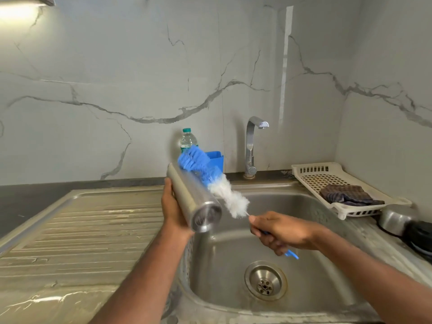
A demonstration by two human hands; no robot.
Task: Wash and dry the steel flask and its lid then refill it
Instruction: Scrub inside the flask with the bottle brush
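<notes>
Both forearms reach out from the bottom of the view over the stainless steel sink basin [233,249]. Nearest, the right hand [278,232] is clenched round the thin blue handle of a long bottle brush with white and blue bristles [219,185]; the left hand [174,206] grasps the cylindrical brushed-steel flask [194,197] from its far side, held tilted above the basin's left edge with its closed base towards the camera. The bristles lie along the outside of the flask, touching it; I judge the step in hand to be scrubbing the outer wall.

Risks from here, as I judge them:
- The flask could slip. Its smooth metal is held by one hand only, and if it is wet or soapy a sideways push from the brush might twist it loose into the basin.
- Bristles springing off the far end may flick water onto the marble-patterned wall [117,90] or the ribbed steel draining surface [81,230].
- The black round lid [419,237] sits at the right edge beside a steel bowl [395,218], easy to overlook.

A folded dark checked cloth [346,194] lies in the cream plastic rack [313,174], ready for drying.

The clear plastic water bottle with green cap [187,139] carries a label, but its writing is too small to read. No other lettering shows.
</notes>
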